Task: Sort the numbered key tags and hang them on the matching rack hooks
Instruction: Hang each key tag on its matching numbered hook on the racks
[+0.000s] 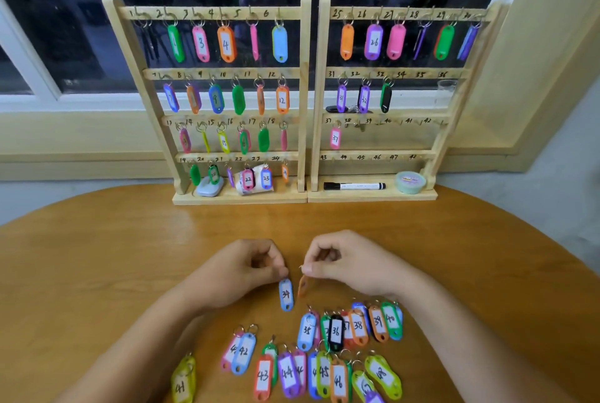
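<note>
Two wooden racks stand at the table's far edge: the left rack (305,94) has tags on hooks 1 to 24, the right rack (316,94) carries tags on its top row plus 31, 32, 33 and 37. My left hand (240,267) pinches the ring of a blue tag marked 34 (286,294), which hangs just above the table. My right hand (344,264) pinches the ring of an orange tag (303,286), seen edge-on, its number hidden. Several loose tags (336,331) numbered 35 to 48 lie near me.
A black marker (354,186) and a round green tin (410,182) lie on the right rack's base. A white device (209,187) and a crumpled white packet (256,175) sit on the left base. A window sill and cream wall are behind.
</note>
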`<state>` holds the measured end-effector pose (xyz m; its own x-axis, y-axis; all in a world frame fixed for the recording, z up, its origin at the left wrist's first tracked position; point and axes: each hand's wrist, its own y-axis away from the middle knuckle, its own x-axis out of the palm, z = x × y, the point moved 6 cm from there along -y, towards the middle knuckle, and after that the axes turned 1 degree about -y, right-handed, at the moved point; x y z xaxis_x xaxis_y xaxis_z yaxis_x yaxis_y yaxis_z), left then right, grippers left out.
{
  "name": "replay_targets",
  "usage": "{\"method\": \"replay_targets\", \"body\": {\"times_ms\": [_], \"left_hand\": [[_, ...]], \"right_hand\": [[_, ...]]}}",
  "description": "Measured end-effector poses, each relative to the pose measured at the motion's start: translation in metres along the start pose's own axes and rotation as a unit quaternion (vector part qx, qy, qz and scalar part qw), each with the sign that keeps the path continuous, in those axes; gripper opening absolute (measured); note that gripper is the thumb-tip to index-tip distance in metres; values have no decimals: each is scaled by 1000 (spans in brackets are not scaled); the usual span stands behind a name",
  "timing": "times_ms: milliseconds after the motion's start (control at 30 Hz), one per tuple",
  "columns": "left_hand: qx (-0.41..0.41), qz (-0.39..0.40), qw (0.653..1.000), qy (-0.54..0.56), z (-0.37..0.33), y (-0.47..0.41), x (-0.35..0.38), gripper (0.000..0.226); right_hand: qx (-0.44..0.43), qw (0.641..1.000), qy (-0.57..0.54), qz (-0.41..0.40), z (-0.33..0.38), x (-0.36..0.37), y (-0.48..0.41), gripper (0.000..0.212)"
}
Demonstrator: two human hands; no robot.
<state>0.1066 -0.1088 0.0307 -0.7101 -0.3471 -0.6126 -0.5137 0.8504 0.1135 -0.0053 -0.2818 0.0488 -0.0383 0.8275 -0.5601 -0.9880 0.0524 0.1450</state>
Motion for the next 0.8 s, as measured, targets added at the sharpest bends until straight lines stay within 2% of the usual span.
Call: {"method": "replay_targets", "body": {"times_ms": [267, 533, 633, 800], "left_hand": [[58, -77, 995, -29, -53, -34, -39, 9], [122, -115, 984, -59, -134, -82, -62, 12], [141, -135, 978, -71, -159, -101, -67, 13], [155, -137, 974, -90, -194, -126, -73, 12]], "right_hand": [[-56, 981, 1, -185, 17, -104, 11, 9], [-97, 914, 15, -394, 26, -218, 11, 12], [-87, 895, 30, -437, 31, -246, 11, 13], [-77, 881, 39, -464, 39, -276, 6, 15]]}}
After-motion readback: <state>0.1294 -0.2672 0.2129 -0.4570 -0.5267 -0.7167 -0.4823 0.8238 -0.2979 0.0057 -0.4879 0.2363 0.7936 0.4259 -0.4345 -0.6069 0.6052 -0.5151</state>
